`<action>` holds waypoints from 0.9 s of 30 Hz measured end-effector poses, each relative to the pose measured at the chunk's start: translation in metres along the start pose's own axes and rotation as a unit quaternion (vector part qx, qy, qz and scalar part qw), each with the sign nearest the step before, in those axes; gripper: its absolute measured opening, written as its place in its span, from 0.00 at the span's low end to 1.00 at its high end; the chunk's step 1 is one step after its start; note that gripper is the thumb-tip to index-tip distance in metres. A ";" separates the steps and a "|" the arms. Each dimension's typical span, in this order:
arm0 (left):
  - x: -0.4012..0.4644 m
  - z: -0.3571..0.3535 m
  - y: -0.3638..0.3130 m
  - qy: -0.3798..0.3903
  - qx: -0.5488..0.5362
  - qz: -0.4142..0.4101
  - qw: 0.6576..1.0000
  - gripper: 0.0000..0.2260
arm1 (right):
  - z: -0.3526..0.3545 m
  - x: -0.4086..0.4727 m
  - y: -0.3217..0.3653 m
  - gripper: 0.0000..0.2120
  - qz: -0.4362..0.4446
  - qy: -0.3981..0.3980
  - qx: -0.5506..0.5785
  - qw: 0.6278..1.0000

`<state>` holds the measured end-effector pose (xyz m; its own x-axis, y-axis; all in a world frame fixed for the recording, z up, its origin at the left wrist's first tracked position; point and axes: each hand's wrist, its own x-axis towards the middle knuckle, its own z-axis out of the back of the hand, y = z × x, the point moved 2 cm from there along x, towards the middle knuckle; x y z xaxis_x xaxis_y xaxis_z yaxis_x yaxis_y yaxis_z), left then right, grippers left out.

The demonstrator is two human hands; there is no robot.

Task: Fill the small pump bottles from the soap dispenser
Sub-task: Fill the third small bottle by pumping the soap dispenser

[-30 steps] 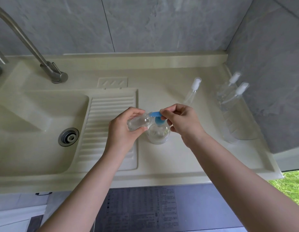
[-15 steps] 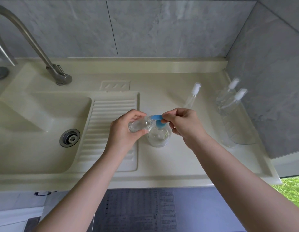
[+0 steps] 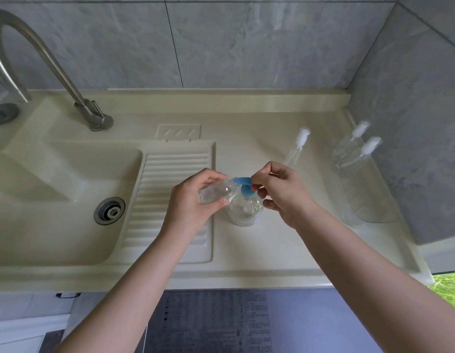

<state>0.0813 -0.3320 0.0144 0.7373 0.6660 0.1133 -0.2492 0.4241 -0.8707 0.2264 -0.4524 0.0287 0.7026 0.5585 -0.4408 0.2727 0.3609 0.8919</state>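
The small pump bottle (image 3: pixel 215 193), uncapped and clear, is lying tilted in the left hand (image 3: pixel 193 202), whose fingers are curling round its body; its open neck is meeting the blue spout (image 3: pixel 243 180) of the soap dispenser (image 3: pixel 244 210). The dispenser is standing on the countertop (image 3: pixel 285 240) just right of the ribbed drainboard (image 3: pixel 170 200), about midway between the front and back edges. The right hand (image 3: pixel 282 192) is pinching the rear end of the blue pump head between thumb and forefinger, the other fingers loosely curled. Judged from this, one filling is under way; how much soap the held bottle is carrying cannot be told.

A detached pump top (image 3: pixel 299 145) with its tube is lying behind the right hand, probably belonging to the held bottle. Two more capped bottles (image 3: pixel 353 154) are resting near the right edge by the wall; whether they are filled cannot be told. The sink basin (image 3: pixel 55 200) and faucet (image 3: pixel 68 80) are occupying the left side.
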 end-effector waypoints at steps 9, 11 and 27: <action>0.000 0.001 -0.003 -0.006 -0.011 -0.003 1.000 0.18 | 0.000 0.000 0.001 0.10 0.018 -0.003 -0.013 1.000; 0.000 0.000 -0.003 -0.008 -0.009 -0.003 1.000 0.18 | -0.001 0.000 0.000 0.10 0.018 -0.006 -0.016 1.000; 0.006 0.001 0.001 0.004 0.014 -0.013 1.000 0.19 | -0.001 0.007 0.005 0.11 -0.011 0.012 -0.011 1.000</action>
<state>0.0854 -0.3272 0.0148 0.7494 0.6488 0.1322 -0.2464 0.4585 -0.8538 0.2317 -0.4463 0.0298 0.6810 0.5673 -0.4630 0.2728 0.3902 0.8794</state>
